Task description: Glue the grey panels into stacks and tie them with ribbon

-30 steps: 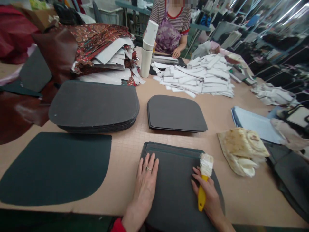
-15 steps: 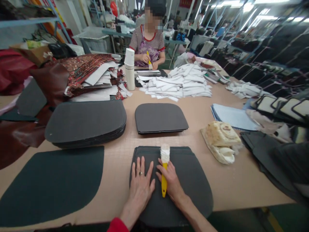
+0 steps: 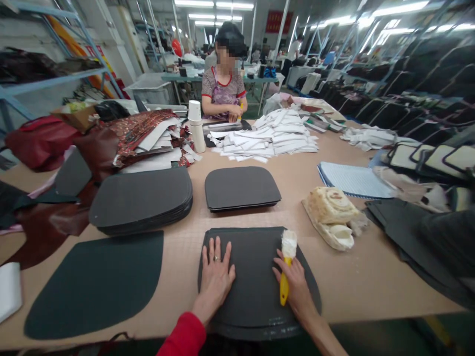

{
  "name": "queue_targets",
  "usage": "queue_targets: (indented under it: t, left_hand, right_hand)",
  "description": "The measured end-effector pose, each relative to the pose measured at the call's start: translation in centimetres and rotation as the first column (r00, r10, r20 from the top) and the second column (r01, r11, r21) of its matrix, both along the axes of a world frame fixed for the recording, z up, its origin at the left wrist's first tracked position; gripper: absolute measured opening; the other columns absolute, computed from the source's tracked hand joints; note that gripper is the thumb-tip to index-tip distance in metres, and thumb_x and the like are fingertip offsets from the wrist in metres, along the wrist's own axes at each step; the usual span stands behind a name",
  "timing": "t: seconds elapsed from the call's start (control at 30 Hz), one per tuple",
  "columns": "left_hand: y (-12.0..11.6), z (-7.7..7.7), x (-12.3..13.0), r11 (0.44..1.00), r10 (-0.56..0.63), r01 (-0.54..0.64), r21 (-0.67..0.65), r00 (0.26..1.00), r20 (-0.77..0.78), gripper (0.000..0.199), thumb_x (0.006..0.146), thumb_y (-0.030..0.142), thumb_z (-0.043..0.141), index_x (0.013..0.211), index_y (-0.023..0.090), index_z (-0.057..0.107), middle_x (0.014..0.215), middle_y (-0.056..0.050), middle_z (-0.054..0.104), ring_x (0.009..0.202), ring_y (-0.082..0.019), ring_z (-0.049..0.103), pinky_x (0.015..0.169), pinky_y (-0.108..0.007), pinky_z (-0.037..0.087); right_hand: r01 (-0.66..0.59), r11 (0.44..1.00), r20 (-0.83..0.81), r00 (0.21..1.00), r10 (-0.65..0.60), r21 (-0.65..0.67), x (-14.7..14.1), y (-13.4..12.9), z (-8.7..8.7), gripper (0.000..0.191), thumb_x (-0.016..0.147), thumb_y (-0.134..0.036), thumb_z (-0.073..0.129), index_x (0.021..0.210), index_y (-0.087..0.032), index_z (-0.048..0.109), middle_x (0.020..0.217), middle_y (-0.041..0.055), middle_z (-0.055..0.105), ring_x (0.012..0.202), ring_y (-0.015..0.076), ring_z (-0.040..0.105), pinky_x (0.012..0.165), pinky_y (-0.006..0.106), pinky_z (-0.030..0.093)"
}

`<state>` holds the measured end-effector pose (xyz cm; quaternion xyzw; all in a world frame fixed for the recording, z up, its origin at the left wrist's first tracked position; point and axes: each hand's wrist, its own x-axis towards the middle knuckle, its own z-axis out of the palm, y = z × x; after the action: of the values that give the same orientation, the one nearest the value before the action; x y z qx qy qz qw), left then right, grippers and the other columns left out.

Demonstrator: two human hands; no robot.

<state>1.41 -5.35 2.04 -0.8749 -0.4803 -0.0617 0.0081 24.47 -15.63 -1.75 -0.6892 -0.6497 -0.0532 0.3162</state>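
At the near edge of the tan, smooth-topped table (image 3: 178,301), just in front of you, lies a low stack of dark grey, round-cornered flat panels (image 3: 252,287), its near side reaching the table's rim. Your left hand (image 3: 215,277) lies palm down on its left part, fingers spread and holding nothing. Your right hand (image 3: 297,284) grasps a yellow-handled flat brush with whitened bristles (image 3: 284,287) over the right part of the stack; the bristle end points away from you. Exactly how your fingers cross the handle is hard to tell.

Judging by their look, the panels should be light and thin, stiff enough to lie flat yet likely to bend if lifted by one corner. Their faces look smooth, so expect the layers to slide on one another; a flat, spread palm is a good way to steady them. Shiny patches show along the near edge and may be slick or tacky, so a hold on the left and right edges seems safer. The brush looks light and tough; take it by the yellow handle, well clear of the coated bristles, which may smear whatever they touch.
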Motion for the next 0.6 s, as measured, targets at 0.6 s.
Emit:
queue_targets:
  t: [0.6]
  left_hand:
    - [-6.2, 3.1, -0.4, 0.930, -0.096, 0.146, -0.336, 0.982, 0.161, 0.078, 0.082, 0.062, 0.036, 0.143, 0.018, 0.014, 0.150, -0.012, 0.005, 0.138, -0.030, 0.002, 0.112, -0.052, 0.014]
  right_hand:
    - [-0.059, 0.940, 0.033, 0.998, 0.051, 0.336, 1.2, 0.2, -4.4, 0.026, 0.080, -0.042, 0.050, 0.090, -0.026, 0.066, 0.095, 0.0057, 0.068, 0.073, 0.0254, 0.063, 0.069, 0.043, 0.050]
